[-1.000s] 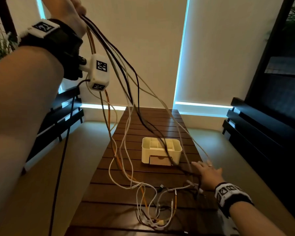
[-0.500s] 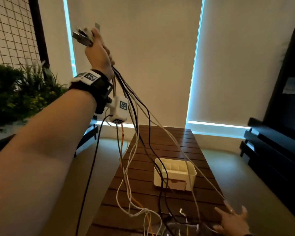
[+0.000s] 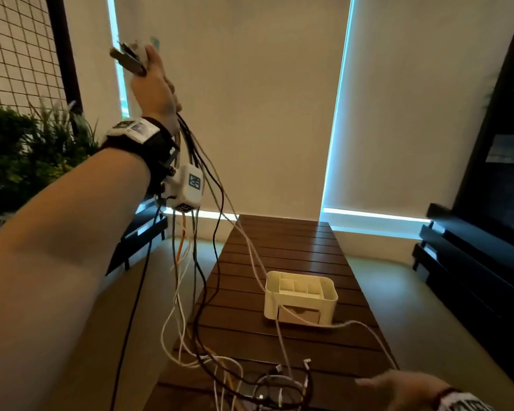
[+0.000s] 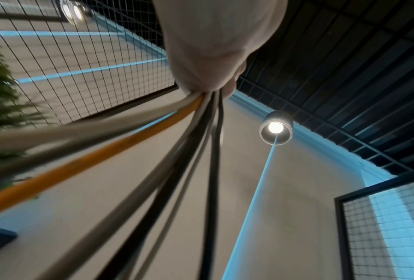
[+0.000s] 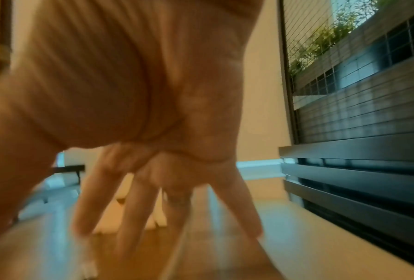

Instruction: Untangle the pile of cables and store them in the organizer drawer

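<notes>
My left hand (image 3: 153, 84) is raised high at the upper left and grips a bundle of cables (image 3: 204, 179) by their plug ends; black, white, grey and orange strands (image 4: 194, 144) hang from the fist. The lower ends lie tangled (image 3: 267, 384) on the near part of the wooden table (image 3: 294, 241). One white cable runs over the cream organizer (image 3: 301, 295), whose front drawer (image 3: 298, 315) looks pulled out a little. My right hand (image 3: 398, 388) hovers low at the bottom right beside the tangle, with its fingers (image 5: 134, 204) spread straight and holding nothing.
A wire-mesh screen with green plants (image 3: 21, 149) stands at the left. Dark slatted benches (image 3: 469, 262) run along the right side, another at the left (image 3: 140, 232). Pale blinds cover the far wall. A lit ceiling lamp (image 4: 275, 127) shows in the left wrist view.
The head view has tilted up and shifted left, so my raised left hand with the plug ends now shows. My right hand has drawn back toward me, off the tangle.
</notes>
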The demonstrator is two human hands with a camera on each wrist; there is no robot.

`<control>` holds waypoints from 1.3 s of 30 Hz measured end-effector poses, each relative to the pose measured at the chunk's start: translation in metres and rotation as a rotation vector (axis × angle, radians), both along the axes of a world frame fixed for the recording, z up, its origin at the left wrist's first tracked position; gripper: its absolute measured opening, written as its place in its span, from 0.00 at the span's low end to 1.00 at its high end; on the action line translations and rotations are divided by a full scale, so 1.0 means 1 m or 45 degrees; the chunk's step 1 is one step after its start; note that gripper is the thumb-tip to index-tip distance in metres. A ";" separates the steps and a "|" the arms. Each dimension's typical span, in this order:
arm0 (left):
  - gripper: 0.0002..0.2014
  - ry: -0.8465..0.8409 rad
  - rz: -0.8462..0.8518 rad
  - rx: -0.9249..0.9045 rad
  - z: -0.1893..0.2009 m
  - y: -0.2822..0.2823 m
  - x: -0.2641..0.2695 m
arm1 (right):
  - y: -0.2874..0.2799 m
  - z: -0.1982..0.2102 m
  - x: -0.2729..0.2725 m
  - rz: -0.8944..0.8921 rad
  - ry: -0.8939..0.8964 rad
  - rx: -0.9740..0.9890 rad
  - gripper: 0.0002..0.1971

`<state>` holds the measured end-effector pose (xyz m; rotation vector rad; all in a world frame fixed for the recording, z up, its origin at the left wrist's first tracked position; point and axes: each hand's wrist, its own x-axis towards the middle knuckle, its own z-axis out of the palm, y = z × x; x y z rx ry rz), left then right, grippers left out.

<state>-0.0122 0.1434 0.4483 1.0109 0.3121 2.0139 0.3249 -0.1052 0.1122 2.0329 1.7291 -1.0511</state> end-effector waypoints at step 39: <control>0.20 0.547 -1.155 -0.159 -0.142 -0.121 0.094 | 0.070 0.160 -0.162 -0.325 1.544 1.069 0.17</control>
